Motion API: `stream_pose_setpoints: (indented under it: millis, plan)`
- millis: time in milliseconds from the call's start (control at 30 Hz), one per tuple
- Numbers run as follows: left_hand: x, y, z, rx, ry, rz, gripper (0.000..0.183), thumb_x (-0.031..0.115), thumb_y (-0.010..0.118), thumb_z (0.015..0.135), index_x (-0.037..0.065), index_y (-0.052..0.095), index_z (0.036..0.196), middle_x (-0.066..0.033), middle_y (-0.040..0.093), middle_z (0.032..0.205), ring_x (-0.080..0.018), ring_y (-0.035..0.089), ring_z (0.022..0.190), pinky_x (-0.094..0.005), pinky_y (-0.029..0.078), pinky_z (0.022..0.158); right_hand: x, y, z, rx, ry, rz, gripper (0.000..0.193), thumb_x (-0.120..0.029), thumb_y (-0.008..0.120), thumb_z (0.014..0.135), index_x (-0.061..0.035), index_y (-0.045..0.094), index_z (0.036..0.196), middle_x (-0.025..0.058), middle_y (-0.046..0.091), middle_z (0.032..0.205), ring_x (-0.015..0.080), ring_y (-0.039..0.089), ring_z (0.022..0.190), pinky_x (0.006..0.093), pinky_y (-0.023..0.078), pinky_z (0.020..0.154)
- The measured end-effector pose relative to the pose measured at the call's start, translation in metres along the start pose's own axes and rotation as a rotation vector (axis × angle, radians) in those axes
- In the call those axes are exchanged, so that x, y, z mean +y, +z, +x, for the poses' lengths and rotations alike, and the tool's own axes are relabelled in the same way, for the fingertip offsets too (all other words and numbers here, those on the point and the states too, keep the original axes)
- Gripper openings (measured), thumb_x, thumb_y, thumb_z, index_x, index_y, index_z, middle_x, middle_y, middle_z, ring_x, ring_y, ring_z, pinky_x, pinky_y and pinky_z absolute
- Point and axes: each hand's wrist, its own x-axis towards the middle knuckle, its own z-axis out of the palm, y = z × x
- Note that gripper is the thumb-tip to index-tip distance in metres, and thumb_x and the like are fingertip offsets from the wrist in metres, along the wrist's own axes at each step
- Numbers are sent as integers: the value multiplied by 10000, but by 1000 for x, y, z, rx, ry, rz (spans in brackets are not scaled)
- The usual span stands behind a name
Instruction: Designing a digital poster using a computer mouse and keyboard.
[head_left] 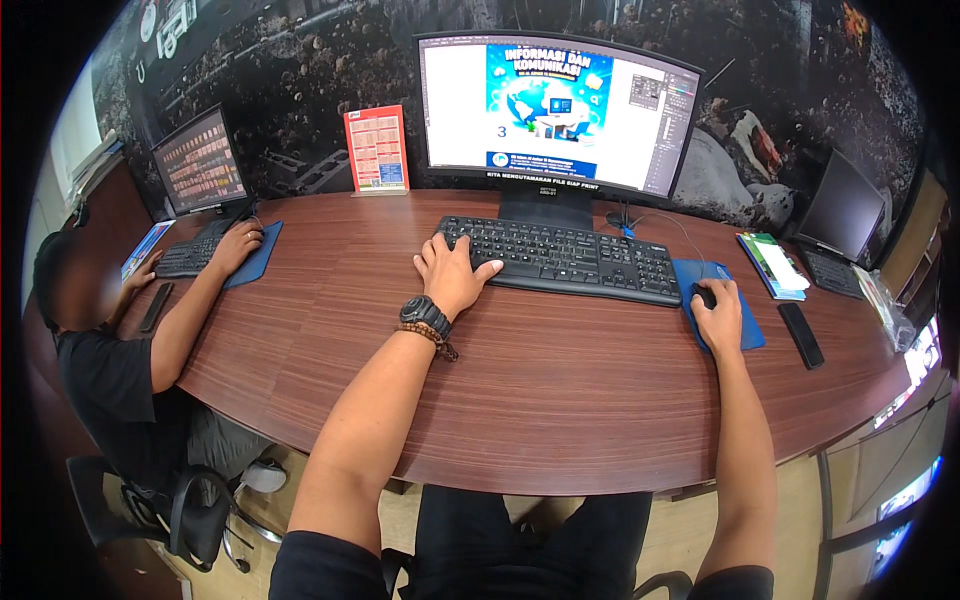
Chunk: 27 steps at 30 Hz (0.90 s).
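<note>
My left hand (455, 278) rests on the left end of a black keyboard (570, 262), fingers spread over the keys and thumb stretched toward the lower row. A black watch (428, 315) and a beaded bracelet (432, 340) circle that wrist. On the right, my right hand (718, 315) is wrapped over a black computer mouse (706, 296), mostly hidden under the fingers. The mouse sits on a blue mouse pad (752, 332). Behind the keyboard stands a wide curved monitor (645, 130), showing a blue poster design in an editing window.
At the left a seated co-worker (120, 370) uses another keyboard (188, 256), mouse and monitor (200, 165). A red calendar (377, 150) stands beside my monitor. Right of the pad lie a black phone (800, 335), booklets (772, 268) and a laptop-like screen (842, 205) with a keyboard.
</note>
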Motion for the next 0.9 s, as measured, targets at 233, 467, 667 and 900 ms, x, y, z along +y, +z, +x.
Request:
stream_pose_setpoints:
  millis: [233,467,667,900]
  plan:
    - [0,0,1,6,2,9,788,578,664,883,-20,539,1381,-352,349,1451,-478,282,1382,-580,210,1136,1,1,2,-4,-9,12,304,-189,654,808,-39,702,1068,152,597,1156,351,601,1082,424,484,948]
    - [5,-3,0,37,-4,44,709,530,679,887,-25,588,1319,-314,382,1445,-446,324,1364,-580,236,1131,1,2,1,-9,-44,58,304,-184,661,808,-42,701,1073,161,591,1152,361,598,1076,428,484,942]
    - [7,0,-1,132,55,44,538,383,724,861,-16,648,1213,-287,436,1392,-425,381,1321,-574,299,1102,0,0,-1,-22,-80,69,310,-179,666,811,-45,697,1089,168,585,1151,369,592,1078,431,485,935]
    - [3,4,0,108,-15,49,621,417,711,862,2,597,1309,-278,421,1381,-446,348,1332,-570,290,1108,-2,-1,-2,-22,-72,71,308,-173,675,815,-52,697,1097,170,582,1169,373,587,1094,431,485,939]
